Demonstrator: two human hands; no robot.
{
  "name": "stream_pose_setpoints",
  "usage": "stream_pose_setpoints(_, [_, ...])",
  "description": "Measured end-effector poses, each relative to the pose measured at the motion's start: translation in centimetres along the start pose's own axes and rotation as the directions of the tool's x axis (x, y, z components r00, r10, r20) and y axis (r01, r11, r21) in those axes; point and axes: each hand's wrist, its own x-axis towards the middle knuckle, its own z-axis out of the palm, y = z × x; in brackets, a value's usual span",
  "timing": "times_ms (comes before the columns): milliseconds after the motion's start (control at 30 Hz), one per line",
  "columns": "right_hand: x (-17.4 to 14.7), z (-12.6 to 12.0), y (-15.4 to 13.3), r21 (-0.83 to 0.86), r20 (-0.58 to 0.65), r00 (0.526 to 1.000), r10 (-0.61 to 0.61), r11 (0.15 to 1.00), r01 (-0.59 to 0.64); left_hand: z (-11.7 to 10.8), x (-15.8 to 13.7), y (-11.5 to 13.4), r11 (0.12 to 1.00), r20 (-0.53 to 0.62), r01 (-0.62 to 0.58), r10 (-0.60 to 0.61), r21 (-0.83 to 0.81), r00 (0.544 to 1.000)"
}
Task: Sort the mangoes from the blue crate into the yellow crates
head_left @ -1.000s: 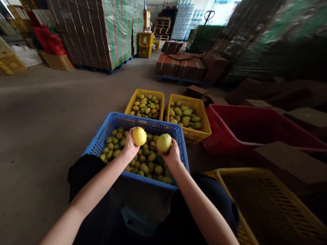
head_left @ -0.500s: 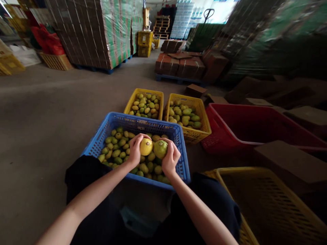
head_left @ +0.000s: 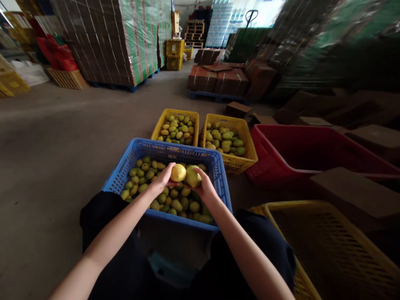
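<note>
Above a blue crate [head_left: 125,156] of green and yellow lemons [head_left: 176,204], my two hands are close together, each closed on one fruit. A yellow lemon [head_left: 178,172] is in my left hand [head_left: 164,177], with the thumb along its upper side. My right hand [head_left: 204,183] grips a larger, greener lemon [head_left: 193,176] from the right, thumb on top. The two lemons sit side by side, nearly touching. My fingers beneath them are mostly hidden.
Beyond the blue crate stand a left yellow crate [head_left: 159,125] and a right yellow crate [head_left: 254,152], both holding lemons. A red bin [head_left: 261,175] and another yellow crate [head_left: 271,210] are to my right. Cartons [head_left: 233,81] rest on a blue pallet farther off.
Both hands have rolled the lemons, so their stem ends no longer face me. My thumbs now lie on top, with the fingers lower. The hands have shifted slightly left and up.
</note>
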Motion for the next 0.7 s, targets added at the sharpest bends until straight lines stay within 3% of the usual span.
stream_pose_setpoints(100, [-0.7, 0.7, -0.5, -0.076, -0.027, 0.996, 0.089, 0.993, -0.091, 0.1, -0.4, 0.4, 1.000, 0.032, 0.023, -0.023, -0.003, 0.999])
stream_pose_setpoints(200, [-0.9, 1.1, -0.8, 0.039, 0.036, 0.994, 0.102, 0.994, -0.103, 0.4, -0.7, 0.7, 0.991, 0.176, -0.006, 0.030, -0.134, 0.984])
stream_pose_setpoints(300, [-0.6, 1.1, -1.1, 0.189, 0.146, 0.987, 0.061, 0.978, -0.088, 0.3, -0.9, 0.8, 0.959, 0.295, 0.017, 0.070, -0.282, 0.953])
stream_pose_setpoints(467, [-0.3, 0.5, -2.0, 0.303, 0.269, 0.963, 0.002, 0.949, -0.087, -0.5, -1.2, 1.3, 0.859, 0.400, 0.119, 0.106, -0.499, 0.910])
stream_pose_setpoints(600, [-0.4, 0.2, -2.8, 0.384, 0.252, 0.964, -0.080, 0.923, -0.023, -1.0, -1.5, 1.7, 0.843, 0.484, 0.156, 0.136, -0.516, 0.865])
stream_pose_setpoints(700, [-0.5, 0.1, -2.9, 0.409, 0.229, 0.971, -0.068, 0.912, -0.032, -0.9, -1.3, 1.3, 0.815, 0.474, 0.173, 0.138, -0.554, 0.870])
